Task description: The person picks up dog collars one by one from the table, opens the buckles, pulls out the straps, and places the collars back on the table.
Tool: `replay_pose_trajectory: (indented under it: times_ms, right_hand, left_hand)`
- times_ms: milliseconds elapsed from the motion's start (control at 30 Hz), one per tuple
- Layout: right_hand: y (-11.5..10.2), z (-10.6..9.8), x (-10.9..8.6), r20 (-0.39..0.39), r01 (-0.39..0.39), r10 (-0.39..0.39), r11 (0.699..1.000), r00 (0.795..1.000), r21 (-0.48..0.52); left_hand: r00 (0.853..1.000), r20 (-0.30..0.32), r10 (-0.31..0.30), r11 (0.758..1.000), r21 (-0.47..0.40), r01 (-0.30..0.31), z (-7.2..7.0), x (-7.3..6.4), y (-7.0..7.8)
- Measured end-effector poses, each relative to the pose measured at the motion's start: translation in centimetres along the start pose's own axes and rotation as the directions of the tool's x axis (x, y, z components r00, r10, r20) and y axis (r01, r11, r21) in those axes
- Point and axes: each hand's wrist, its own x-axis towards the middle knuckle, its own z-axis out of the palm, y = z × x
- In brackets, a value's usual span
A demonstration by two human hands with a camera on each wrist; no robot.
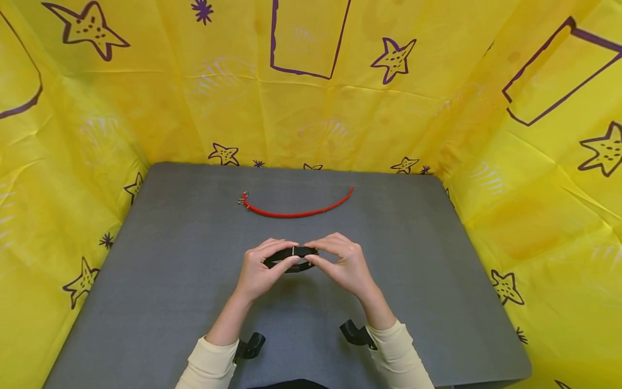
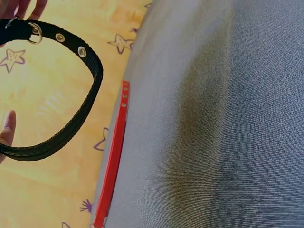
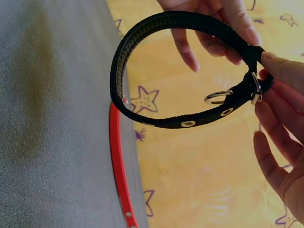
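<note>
A black dog collar point(image 1: 305, 251) is held up off the table, bent round into a loop. My left hand point(image 1: 259, 272) pinches its left part between thumb and fingers. On the other side my right hand point(image 1: 346, 263) pinches the strap close to the metal buckle point(image 3: 257, 88), as the right wrist view shows. A D-ring point(image 3: 218, 97) and metal eyelets point(image 3: 188, 124) sit along the strap. Most of the left hand falls outside the left wrist view.
Farther back on the grey table point(image 1: 170, 270) lies a red collar point(image 1: 291, 215), stretched out in a shallow curve with metal fittings at its left end. Yellow cloth point(image 1: 340, 119) with starfish drawings surrounds the table at the back and sides.
</note>
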Motion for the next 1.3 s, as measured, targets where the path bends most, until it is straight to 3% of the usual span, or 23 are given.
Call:
replay_pose_trajectory:
  times_ms: [100, 200, 433, 567, 867, 1067, 1300]
  right_hand:
    - [-0.3, 0.0, 0.2, -0.022, -0.018, 0.018, 0.999, 1.0, 0.035]
    - [-2.0, -0.5, 0.9, -0.027, -0.049, 0.05, 0.997, 0.998, 0.059]
    - [-2.0, -0.3, 0.5, 0.003, -0.201, 0.202, 0.974, 0.979, 0.108]
    - [-3.7, -0.8, 1.3, 0.013, -0.237, 0.237, 0.965, 0.971, 0.111]
    - [-3.9, -0.9, 1.4, 0.018, -0.267, 0.267, 0.955, 0.964, 0.132]
    - [-3.8, -0.7, 1.4, 0.019, -0.232, 0.231, 0.966, 0.973, 0.117]
    - [-4.0, -0.6, 1.6, 0.039, -0.191, 0.188, 0.976, 0.981, 0.109]
  left_hand:
    - [0.999, -0.002, -0.048, 0.999, -0.017, 0.048, -0.2, -0.2, 0.0]
    - [0.996, 0.001, -0.088, 0.996, -0.028, 0.088, -0.3, -0.3, 0.0]
    - [0.992, 0.006, -0.124, 0.991, -0.052, 0.125, -0.3, -0.5, -0.2]
    - [0.991, 0.005, -0.133, 0.986, -0.097, 0.132, -0.2, -0.7, -0.3]
    - [0.981, 0.033, -0.19, 0.974, -0.115, 0.193, 0.0, -0.7, -0.4]
    - [0.988, 0.054, -0.146, 0.989, -0.017, 0.147, 0.3, -1.4, -2.8]
    - [0.996, 0.086, -0.013, 0.994, 0.109, 0.004, 0.2, -1.1, -3.0]
